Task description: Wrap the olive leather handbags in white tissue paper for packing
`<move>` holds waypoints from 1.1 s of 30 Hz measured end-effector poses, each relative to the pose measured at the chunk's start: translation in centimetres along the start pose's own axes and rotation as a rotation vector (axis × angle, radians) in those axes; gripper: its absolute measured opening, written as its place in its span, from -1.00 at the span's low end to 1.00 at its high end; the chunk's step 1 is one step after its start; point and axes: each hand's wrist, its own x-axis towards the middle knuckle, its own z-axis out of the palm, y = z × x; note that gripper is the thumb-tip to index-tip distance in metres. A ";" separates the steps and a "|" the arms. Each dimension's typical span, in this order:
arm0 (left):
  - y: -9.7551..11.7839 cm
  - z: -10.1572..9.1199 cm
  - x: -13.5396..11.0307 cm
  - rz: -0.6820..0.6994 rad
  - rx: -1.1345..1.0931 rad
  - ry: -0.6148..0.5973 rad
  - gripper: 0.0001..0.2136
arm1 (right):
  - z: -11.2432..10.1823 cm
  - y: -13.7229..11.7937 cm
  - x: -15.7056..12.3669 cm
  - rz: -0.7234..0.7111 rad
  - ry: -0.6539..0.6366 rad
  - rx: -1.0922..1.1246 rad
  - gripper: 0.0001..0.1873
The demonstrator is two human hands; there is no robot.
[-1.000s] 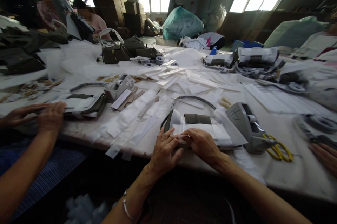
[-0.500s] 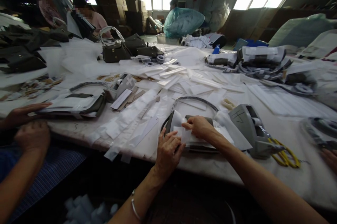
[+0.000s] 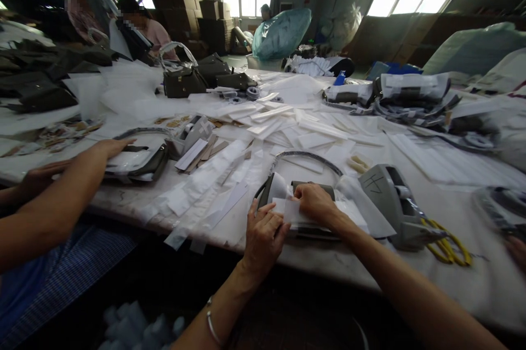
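Observation:
An olive handbag [image 3: 313, 190] lies at the table's near edge, partly covered by white wrapping sheets [image 3: 361, 210]. Its wrapped handle [image 3: 306, 154] arches up behind it. My left hand [image 3: 263, 232] rests along the bag's left side, fingers stretched out and thumb apart, touching a white piece of sheet [image 3: 282, 206]. Over the bag's front, my right hand [image 3: 315, 202] is closed, its bent fingers pinching that same white piece; the fingertips are partly hidden. Just right of the bag stands a grey tape dispenser [image 3: 386, 202].
Yellow-handled scissors [image 3: 447, 246] lie beside the dispenser. White foam strips [image 3: 275, 114] and clear tape pieces spread across the table [image 3: 230, 232]. At left, a co-worker's arm [image 3: 61, 202] reaches over another wrapped bag [image 3: 154, 166]. Further bags [image 3: 184, 81] are piled behind.
My right hand has shifted slightly over the bag; my left hand stays nearly in place. The co-worker's arm at left has reached forward across their bag.

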 end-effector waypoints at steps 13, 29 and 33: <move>0.4 0.7 2.3 -0.168 0.122 -0.100 -0.81 | 0.9 1.3 -0.9 -0.101 0.182 -0.032 -0.79; 0.1 1.2 2.7 -0.221 0.203 -0.141 -0.81 | 2.3 2.6 -2.8 -0.700 0.301 0.046 -0.84; 0.4 1.1 2.6 -0.253 0.192 -0.129 -0.83 | 2.9 2.6 -2.7 -0.672 0.294 0.001 -0.81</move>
